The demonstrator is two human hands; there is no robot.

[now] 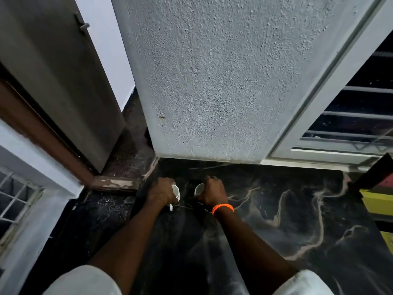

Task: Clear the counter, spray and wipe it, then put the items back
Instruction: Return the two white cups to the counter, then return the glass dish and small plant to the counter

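Head view: black, pale-veined marble counter [287,220] meets rough grey plaster wall [212,81].
Left hand [162,191]: grips small white ceramic cup [176,191] on counter.
Right hand [213,192]: grips second white cup [198,189] beside it; orange beaded bracelet [222,208] at wrist.

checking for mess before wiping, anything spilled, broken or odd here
Nothing looks spilled or broken. Each hand, left and right, grips a white cup on the dark marbled counter.

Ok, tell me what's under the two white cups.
Both white cups sit over the black veined counter. Each hand holds one; whether they touch it is hidden.
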